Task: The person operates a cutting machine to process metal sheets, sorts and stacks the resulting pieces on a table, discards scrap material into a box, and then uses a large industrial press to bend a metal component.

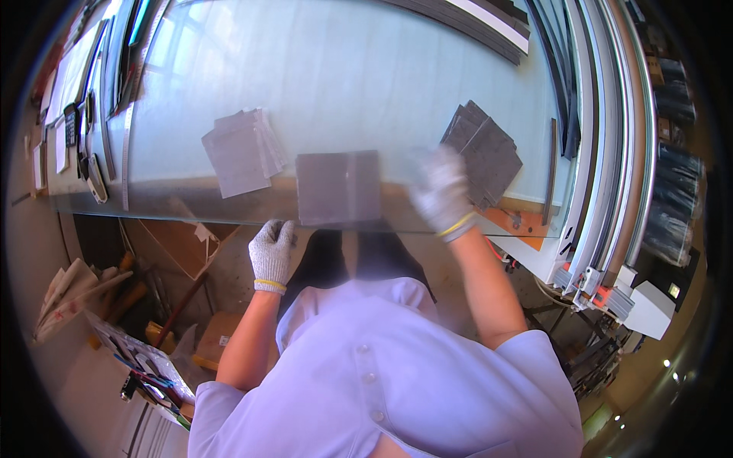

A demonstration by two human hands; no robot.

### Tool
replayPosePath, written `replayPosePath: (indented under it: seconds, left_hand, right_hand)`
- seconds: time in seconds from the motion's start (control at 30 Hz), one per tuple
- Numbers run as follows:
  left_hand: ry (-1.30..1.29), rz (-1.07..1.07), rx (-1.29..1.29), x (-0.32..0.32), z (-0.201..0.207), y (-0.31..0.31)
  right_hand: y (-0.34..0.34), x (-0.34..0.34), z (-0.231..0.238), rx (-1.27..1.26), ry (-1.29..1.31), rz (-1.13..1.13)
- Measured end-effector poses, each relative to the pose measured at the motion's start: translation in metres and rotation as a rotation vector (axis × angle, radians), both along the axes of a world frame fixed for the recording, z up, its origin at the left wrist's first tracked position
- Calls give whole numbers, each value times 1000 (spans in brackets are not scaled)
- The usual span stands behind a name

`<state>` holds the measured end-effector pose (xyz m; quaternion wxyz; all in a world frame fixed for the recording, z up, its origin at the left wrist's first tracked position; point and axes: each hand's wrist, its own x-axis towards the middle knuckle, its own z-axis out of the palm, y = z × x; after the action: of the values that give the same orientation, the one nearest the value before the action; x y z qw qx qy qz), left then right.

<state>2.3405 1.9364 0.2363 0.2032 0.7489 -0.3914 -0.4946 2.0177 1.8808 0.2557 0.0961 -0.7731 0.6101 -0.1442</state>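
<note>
Three piles of thin, dark grey square sheets lie on a glass-topped table (328,91). The middle pile (328,187) is neatly squared at the near edge, in front of me. To its left is a fanned pile (240,156) with some clear film showing at its side. A looser pile (489,156) sits to the right. My left hand (271,250), in a grey knit glove, is closed with curled fingers at the table's near edge, left of the middle pile. My gloved right hand (443,191) is smeared by motion between the middle and right piles; its fingers cannot be made out.
Long dark strips (473,27) lie at the far side. Metal rails (611,137) run along the right. A thin dark bar (550,172) lies near the right corner. On the left are a utility knife (97,179), a calculator (72,124) and a long ruler (128,153).
</note>
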Motion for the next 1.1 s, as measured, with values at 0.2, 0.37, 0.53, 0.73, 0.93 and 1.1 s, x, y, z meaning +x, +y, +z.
replayPosePath:
  seconds: [0.2,0.37,0.53,0.73,0.93,1.1]
  left_hand:
    - [25,7,198,5,-3,2]
    - [298,219,215,7,-7,5]
    - [354,245,67,17,12,3]
    - [263,331,44,57,11,-29]
    - [367,90,290,36,-14,16]
    - [577,192,309,12,-18,16]
  right_hand:
    - [30,80,-11,286,-45,277]
    - [36,82,-8,260,25,373]
    - [39,80,-13,285,-14,304]
    - [57,74,-32,256,-96,315]
    - [47,85,-15,249,-24,216]
    - [56,88,-14,280,-144,329]
